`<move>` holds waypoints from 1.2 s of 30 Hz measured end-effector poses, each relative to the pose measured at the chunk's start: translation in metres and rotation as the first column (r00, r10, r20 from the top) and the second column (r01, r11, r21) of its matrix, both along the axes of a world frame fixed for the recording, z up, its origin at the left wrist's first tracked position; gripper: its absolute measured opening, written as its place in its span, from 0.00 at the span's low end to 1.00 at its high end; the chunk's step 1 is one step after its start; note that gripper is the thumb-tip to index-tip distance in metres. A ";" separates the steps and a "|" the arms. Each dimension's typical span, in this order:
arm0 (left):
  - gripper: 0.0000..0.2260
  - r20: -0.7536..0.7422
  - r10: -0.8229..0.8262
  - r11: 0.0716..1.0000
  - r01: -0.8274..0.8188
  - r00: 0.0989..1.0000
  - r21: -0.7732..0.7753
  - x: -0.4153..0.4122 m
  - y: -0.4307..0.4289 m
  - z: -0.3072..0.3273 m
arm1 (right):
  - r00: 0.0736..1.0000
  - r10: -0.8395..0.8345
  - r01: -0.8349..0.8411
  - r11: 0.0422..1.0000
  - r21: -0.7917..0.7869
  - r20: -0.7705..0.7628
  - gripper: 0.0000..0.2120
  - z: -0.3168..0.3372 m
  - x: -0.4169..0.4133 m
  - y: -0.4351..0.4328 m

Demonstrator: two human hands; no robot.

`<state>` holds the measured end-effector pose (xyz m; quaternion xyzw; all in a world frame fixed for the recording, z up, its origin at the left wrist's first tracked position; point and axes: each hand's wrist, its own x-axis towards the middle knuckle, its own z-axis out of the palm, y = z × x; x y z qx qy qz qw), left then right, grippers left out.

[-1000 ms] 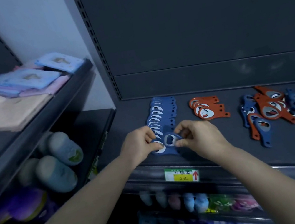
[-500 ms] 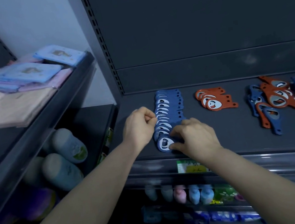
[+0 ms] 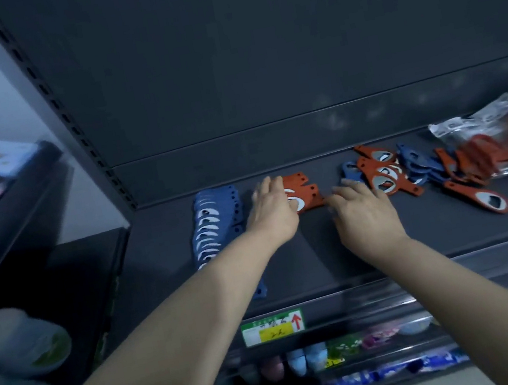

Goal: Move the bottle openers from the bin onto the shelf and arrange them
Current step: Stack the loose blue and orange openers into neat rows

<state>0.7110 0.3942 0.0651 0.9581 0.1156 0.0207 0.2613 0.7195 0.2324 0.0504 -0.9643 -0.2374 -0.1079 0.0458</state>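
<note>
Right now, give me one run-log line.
left hand open over orange row | right hand open, empty | blue row lined up | mixed pile unsorted

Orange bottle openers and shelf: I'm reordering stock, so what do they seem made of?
Orange bottle openers: apparently shiny silver metal around the head opening, under a matte orange coating, maybe plastic or rubber. Shelf: likely painted metal, going by its dark, matte grey, smooth surface.

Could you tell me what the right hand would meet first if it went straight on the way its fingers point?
Most likely the short row of orange bottle openers, just ahead of the right hand and partly under the left hand. Depth is unclear, so it might pass above them.
</note>
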 end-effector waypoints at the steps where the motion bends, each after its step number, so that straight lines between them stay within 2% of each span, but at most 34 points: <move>1: 0.29 -0.039 0.003 0.999 -0.002 0.999 0.037 0.010 -0.005 -0.003 | 0.999 0.015 -0.016 1.000 -0.017 -0.034 0.19 0.001 0.008 -0.005; 4: 0.32 -0.118 0.049 0.989 -0.032 0.992 0.144 0.036 -0.012 -0.011 | 0.985 0.054 -0.067 0.995 -0.077 -0.163 0.25 0.003 0.030 -0.018; 6: 0.34 -0.169 0.093 0.988 -0.071 0.981 0.135 0.048 -0.012 -0.016 | 0.977 0.068 -0.096 0.986 -0.133 -0.200 0.28 0.003 0.043 -0.023; 12: 0.29 -0.183 0.070 0.981 -0.035 0.981 0.191 0.063 -0.027 -0.035 | 0.953 0.001 -0.078 0.968 -0.240 -0.304 0.31 -0.008 0.076 -0.046; 25: 0.29 -0.183 0.064 0.984 -0.032 0.981 0.175 0.113 -0.093 -0.033 | 0.952 -0.090 0.008 0.963 -0.269 -0.294 0.32 -0.010 0.110 -0.113; 27: 0.29 -0.196 0.068 0.986 -0.036 0.978 0.163 0.114 -0.093 -0.031 | 0.946 -0.071 -0.008 0.971 -0.240 -0.316 0.32 -0.009 0.111 -0.115; 29: 0.28 -0.171 0.088 0.988 -0.064 0.981 0.142 0.113 -0.095 -0.027 | 0.947 -0.003 -0.041 0.991 -0.130 -0.320 0.31 -0.004 0.109 -0.116; 32: 0.24 -0.019 0.070 0.984 -0.066 0.997 0.165 0.114 -0.106 -0.018 | 0.976 0.114 -0.096 0.990 0.099 -0.187 0.18 0.007 0.106 -0.124; 33: 0.22 0.040 0.029 0.983 -0.036 0.999 0.181 0.115 -0.112 -0.014 | 0.984 0.108 -0.091 0.988 0.122 -0.139 0.15 0.012 0.107 -0.130; 36: 0.15 0.128 -0.074 0.982 0.050 0.989 0.181 0.122 -0.134 -0.003 | 0.995 -0.015 0.024 0.995 0.096 -0.095 0.19 0.023 0.124 -0.157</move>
